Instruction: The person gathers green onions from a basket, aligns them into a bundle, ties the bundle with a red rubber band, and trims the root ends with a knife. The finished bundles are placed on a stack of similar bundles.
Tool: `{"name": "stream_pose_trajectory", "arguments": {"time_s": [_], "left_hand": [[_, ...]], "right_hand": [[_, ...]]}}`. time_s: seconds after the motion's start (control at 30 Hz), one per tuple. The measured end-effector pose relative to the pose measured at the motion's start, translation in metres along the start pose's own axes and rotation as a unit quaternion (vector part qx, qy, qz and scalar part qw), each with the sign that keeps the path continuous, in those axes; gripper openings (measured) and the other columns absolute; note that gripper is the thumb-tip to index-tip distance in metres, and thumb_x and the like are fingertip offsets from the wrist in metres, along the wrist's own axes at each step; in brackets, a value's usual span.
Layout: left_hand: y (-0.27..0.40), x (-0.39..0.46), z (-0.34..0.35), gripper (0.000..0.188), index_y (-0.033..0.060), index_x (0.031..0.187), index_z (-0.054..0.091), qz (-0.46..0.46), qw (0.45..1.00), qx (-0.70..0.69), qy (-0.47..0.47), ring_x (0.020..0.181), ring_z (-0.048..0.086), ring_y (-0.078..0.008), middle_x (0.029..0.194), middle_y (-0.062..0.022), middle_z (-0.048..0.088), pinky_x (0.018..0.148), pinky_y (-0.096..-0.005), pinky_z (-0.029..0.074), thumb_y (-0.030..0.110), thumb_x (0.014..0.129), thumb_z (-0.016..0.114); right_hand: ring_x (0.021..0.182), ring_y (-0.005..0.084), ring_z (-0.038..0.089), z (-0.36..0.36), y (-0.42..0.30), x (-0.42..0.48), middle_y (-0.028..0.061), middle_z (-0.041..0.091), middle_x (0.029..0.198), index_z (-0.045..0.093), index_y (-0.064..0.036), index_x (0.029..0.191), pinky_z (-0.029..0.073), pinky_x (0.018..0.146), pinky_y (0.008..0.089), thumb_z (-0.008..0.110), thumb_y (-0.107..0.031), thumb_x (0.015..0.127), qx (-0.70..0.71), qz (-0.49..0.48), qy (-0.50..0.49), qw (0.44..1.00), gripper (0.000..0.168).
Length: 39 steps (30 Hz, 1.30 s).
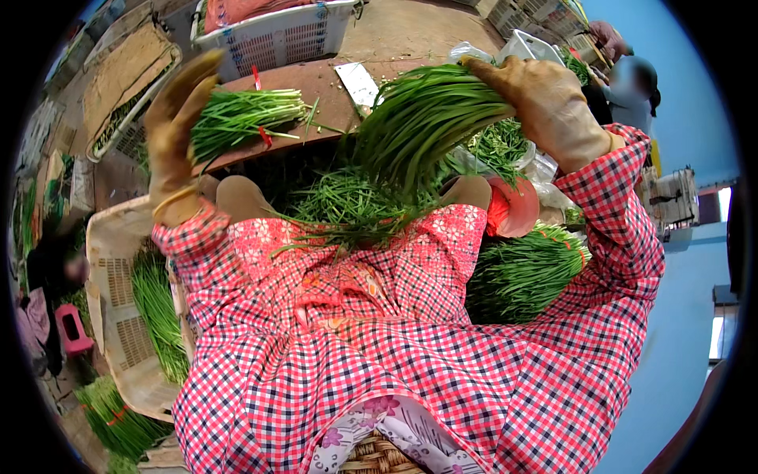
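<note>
In a rubber glove, my right hand [548,103] grips a bunch of green garlic chives [435,115], raised above my lap with its leaves hanging to the left and down. My left hand [177,124], also gloved and slightly blurred, is up with fingers apart and nothing in it. Just beside it, a bundle of chives [251,115] with red ties lies on a low brown board [284,80], pale stems pointing right. Loose leaves and trimmings [349,198] lie between my knees and spill over my checked apron [355,260].
At my left stands a plastic crate [121,296] holding chives. Tied bundles [527,272] lie at my right, near a roll of red tape [512,207]. A white crate [278,38] stands beyond the board, where a white plate [357,83] lies. Another person [630,89] sits at the far right.
</note>
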<state>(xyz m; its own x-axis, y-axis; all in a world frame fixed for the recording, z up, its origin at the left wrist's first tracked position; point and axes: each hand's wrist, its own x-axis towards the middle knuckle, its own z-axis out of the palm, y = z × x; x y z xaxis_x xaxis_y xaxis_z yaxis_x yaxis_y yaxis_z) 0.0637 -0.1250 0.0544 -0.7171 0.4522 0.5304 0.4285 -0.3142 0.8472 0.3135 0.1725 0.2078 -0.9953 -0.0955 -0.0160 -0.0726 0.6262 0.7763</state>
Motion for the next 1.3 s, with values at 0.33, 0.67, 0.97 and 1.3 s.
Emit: {"name": "stream_pose_trajectory", "arguments": {"time_s": [0.33,0.67,0.97,1.3], "left_hand": [[-0.026,-0.040,0.195,0.066,0.0064,0.132,0.043,0.029,0.938,0.122,-0.324,0.103,0.059,-0.0322,0.110,-0.0212,0.059,0.092,-0.0356,0.045,0.037,0.080,0.069],[-0.019,-0.046,0.108,0.033,0.0040,0.082,0.069,-0.180,0.838,0.279,-0.434,0.076,0.065,-0.0291,0.078,-0.0165,0.067,0.068,-0.0400,0.051,0.036,0.077,0.063],[0.000,-0.018,0.203,0.096,-0.0025,0.142,0.026,-0.111,0.791,-0.495,-0.341,0.122,0.048,-0.0276,0.131,-0.0192,0.050,0.103,-0.0401,0.037,0.053,0.075,0.068],[-0.035,0.024,0.184,0.062,0.0104,0.140,0.032,0.050,0.755,-0.644,-0.109,0.134,0.031,-0.0233,0.144,-0.0079,0.035,0.111,-0.0481,0.024,0.049,0.092,0.044]], "right_hand": [[0.078,0.0192,0.055,-0.020,-0.001,0.009,0.0040,0.051,0.081,0.047,-0.018,0.132,0.043,0.067,0.0318,0.054,-0.003,0.076,-0.013,-0.173,0.025,0.984,0.058],[0.082,0.0356,0.062,-0.034,0.081,0.040,0.0184,0.064,0.085,0.062,-0.005,0.106,0.050,0.074,0.0411,0.058,0.002,0.072,0.087,-0.009,-0.050,0.995,0.035],[0.074,0.0291,0.066,-0.105,0.042,0.101,0.0187,0.066,0.082,0.062,-0.002,0.107,0.054,0.070,0.0391,0.053,-0.007,0.083,0.258,0.228,-0.184,0.921,0.026],[0.084,0.0244,0.066,-0.023,0.005,0.123,0.0191,0.066,0.091,0.058,-0.001,0.114,0.050,0.076,0.0351,0.061,0.002,0.066,0.474,0.028,0.027,0.880,0.048]]}}
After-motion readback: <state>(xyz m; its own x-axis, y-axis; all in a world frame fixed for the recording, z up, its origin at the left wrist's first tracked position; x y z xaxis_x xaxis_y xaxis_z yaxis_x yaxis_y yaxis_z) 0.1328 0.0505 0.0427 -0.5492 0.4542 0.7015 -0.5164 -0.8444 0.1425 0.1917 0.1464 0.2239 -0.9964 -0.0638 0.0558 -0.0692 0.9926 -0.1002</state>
